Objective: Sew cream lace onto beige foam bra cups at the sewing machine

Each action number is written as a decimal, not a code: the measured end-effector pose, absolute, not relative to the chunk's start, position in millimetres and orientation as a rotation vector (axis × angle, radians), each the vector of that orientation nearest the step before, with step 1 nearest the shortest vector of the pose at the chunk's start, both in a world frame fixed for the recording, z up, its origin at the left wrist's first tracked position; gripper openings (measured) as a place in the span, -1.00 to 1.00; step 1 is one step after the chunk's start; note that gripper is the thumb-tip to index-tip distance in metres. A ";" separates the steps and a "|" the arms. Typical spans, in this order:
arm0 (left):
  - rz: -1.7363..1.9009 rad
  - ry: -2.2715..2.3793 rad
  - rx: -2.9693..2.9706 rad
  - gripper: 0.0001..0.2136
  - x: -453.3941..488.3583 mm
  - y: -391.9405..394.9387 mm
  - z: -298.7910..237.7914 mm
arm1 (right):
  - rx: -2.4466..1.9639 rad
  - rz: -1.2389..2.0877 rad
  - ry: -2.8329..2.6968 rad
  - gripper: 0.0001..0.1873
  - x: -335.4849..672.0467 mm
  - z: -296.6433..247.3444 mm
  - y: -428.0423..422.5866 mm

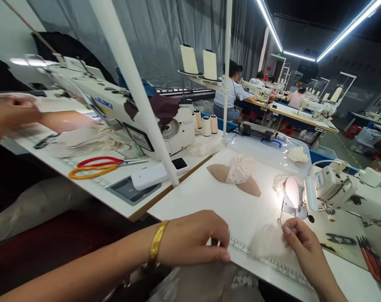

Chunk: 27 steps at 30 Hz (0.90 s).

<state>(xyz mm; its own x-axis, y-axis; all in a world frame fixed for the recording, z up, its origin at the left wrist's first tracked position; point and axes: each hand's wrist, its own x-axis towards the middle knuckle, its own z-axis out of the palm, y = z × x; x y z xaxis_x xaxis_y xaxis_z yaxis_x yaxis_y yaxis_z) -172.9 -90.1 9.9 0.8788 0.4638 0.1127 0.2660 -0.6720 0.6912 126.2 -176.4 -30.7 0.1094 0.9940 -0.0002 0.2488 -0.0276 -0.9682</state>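
From the head view I see my left hand (195,239) curled at the near edge of the white worktop (241,209), fingers closed; I cannot tell on what. My right hand (300,243) pinches a pale lace piece (267,245) lying near the sewing machine (338,188) on the right. Farther off lie beige cups (220,173). At left, a co-worker's hand (12,113) and scissors (102,164).
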 end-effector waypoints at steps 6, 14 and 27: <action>0.465 0.387 1.923 -0.14 -104.0 -67.3 -2.0 | -1.353 1.134 -1.418 -0.63 109.5 -1.5 -179.2; 0.389 0.466 1.812 -0.56 -87.2 -47.8 -1.4 | -1.489 1.102 -1.106 -0.52 131.8 -17.9 -177.8; 0.405 1.117 2.752 -0.74 -190.3 59.9 -27.6 | -1.508 1.008 -1.108 -0.47 143.0 -69.8 -145.8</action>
<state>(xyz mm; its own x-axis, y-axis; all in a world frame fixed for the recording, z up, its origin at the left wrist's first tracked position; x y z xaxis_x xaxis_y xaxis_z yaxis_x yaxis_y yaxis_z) -190.3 59.9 -27.6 0.6875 0.7000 0.1933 0.6610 -0.7135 0.2324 143.0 -145.8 -69.8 0.2420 0.9677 -0.0706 0.1611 -0.1118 -0.9806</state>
